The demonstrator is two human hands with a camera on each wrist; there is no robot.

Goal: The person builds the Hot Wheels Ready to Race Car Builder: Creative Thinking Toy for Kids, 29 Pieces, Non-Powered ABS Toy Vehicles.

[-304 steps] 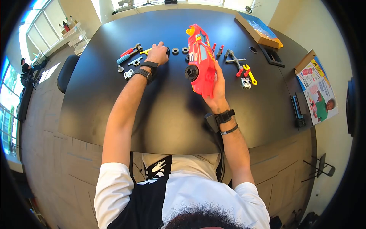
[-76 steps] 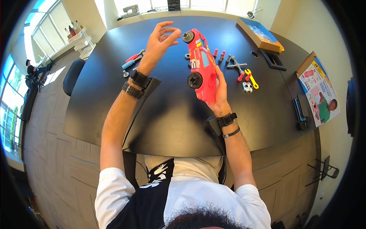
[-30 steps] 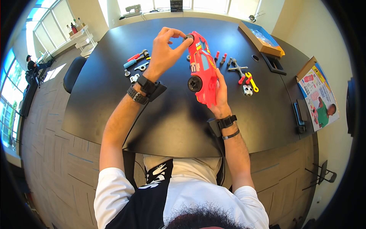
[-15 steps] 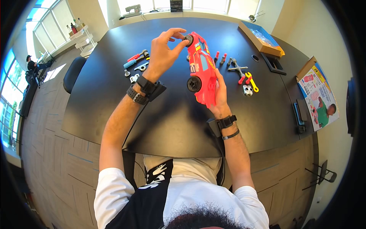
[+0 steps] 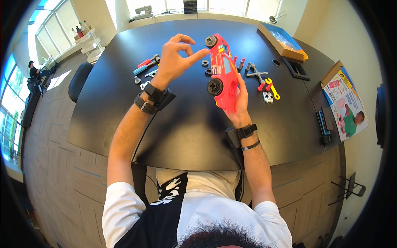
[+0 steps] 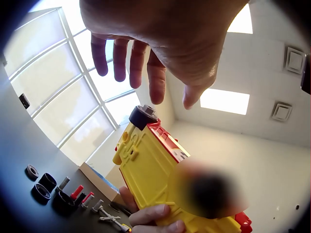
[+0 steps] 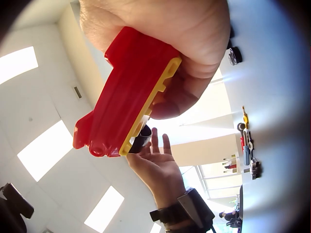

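Observation:
A red toy car (image 5: pixel 223 68) with a yellow underside (image 6: pixel 146 170) is held up on its side above the table by the right hand (image 5: pixel 240 103), whose fingers curl round it. Two black wheels show on the car's near side: one at the far end (image 5: pixel 210 41), one at the near end (image 5: pixel 215 87). Just left of the far wheel, the left hand (image 5: pixel 175 60) is raised with fingers spread and loosely bent, holding nothing. In the left wrist view, the left hand (image 6: pixel 160 43) hangs over the wheel (image 6: pixel 143 116) with a gap between.
Loose black wheels (image 5: pixel 205 63) lie on the dark table (image 5: pixel 182 136) beyond the car. Screwdrivers (image 5: pixel 144 66) and small parts are at left. Red bolts, a grey cross wrench (image 5: pixel 257 73) and a yellow wrench (image 5: pixel 273 89) lie at right, near an open box (image 5: pixel 281 41) and a printed box (image 5: pixel 345 99).
The left hand has come off the far wheel it was touching and moved slightly left, with its fingers spread. The car has shifted a little to the right in the right hand.

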